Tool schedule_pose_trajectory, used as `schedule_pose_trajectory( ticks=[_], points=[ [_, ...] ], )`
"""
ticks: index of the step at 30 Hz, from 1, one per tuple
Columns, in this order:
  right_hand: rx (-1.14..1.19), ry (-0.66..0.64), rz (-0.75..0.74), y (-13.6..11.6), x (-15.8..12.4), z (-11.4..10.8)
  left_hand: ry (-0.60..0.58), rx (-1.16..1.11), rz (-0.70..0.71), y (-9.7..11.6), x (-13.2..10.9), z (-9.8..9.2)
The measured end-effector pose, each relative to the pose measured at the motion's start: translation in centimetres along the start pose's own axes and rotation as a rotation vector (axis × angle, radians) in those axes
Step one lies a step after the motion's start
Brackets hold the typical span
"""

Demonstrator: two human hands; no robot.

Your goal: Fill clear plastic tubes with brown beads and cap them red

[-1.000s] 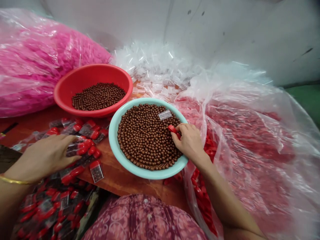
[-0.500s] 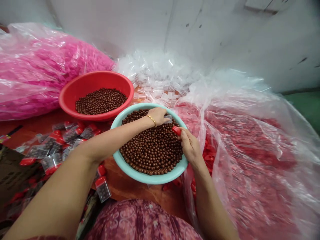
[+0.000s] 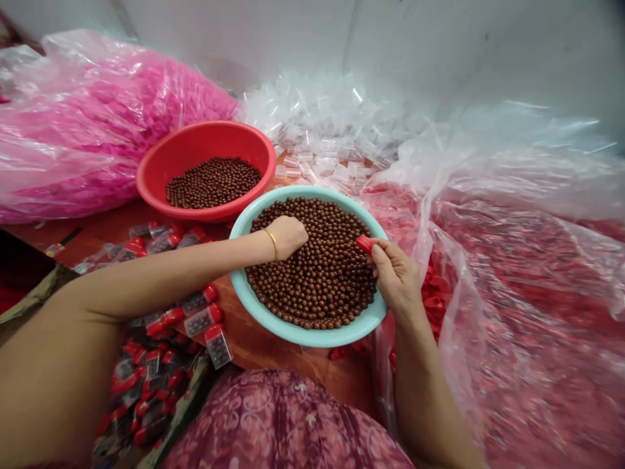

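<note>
A teal bowl [image 3: 303, 336] full of brown balls [image 3: 322, 286] sits in front of me. My left hand [image 3: 289, 235] is curled closed and dug into the balls at the bowl's left side; a gold bangle is on its wrist. The small clear box that lay on the balls no longer shows and seems to be inside that hand. My right hand [image 3: 396, 277] rests on the bowl's right rim and pinches a red cap [image 3: 364, 244] between thumb and fingers.
A red bowl [image 3: 146, 185] of brown balls stands behind on the left. Filled clear boxes with red caps [image 3: 198, 319] lie at lower left. Behind are a bag of pink pieces [image 3: 97, 124] and a heap of empty clear boxes [image 3: 322, 124]. A big bag of red caps [image 3: 512, 293] fills the right.
My left hand left the filled boxes, reached the clear box on the balls, closed on it and moved left into the balls. My right hand kept the red cap.
</note>
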State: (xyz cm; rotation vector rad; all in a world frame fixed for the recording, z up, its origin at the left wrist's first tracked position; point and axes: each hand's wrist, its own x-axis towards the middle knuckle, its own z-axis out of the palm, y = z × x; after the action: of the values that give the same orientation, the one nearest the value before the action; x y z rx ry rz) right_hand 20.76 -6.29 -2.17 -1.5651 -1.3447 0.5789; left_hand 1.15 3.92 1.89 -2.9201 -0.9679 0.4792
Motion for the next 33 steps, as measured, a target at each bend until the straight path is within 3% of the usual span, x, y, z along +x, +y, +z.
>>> schedule_pose_trajectory(
  ticks=[4,7,10,14,20,24,27,33],
  points=[
    [0.003,0.010,0.008,-0.1,0.0,0.1,0.037,-0.250,0.024,0.8,2.1,2.0],
    [0.039,0.031,0.018,0.1,-0.1,0.1,0.071,-0.727,-0.038,0.4,2.9,2.5],
    [0.105,0.058,0.048,0.2,-0.1,0.1,0.121,-1.321,0.011,-0.2,2.5,2.6],
    [0.160,0.040,0.041,0.1,0.1,0.1,0.184,-1.689,0.120,-0.1,1.0,2.4],
    [0.171,0.019,-0.031,-2.2,0.1,0.7,0.174,-1.775,0.253,1.3,-0.7,1.9],
    [0.059,-0.075,-0.191,-3.6,0.2,1.4,0.221,-1.757,0.308,1.6,-0.8,1.9],
    [-0.009,-0.123,-0.310,-3.7,0.2,1.8,0.274,-1.737,0.311,1.6,-0.7,2.1],
    [-0.268,-0.076,-0.415,-2.9,0.0,2.4,0.305,-1.584,0.258,2.0,-0.6,2.6]
  ],
)
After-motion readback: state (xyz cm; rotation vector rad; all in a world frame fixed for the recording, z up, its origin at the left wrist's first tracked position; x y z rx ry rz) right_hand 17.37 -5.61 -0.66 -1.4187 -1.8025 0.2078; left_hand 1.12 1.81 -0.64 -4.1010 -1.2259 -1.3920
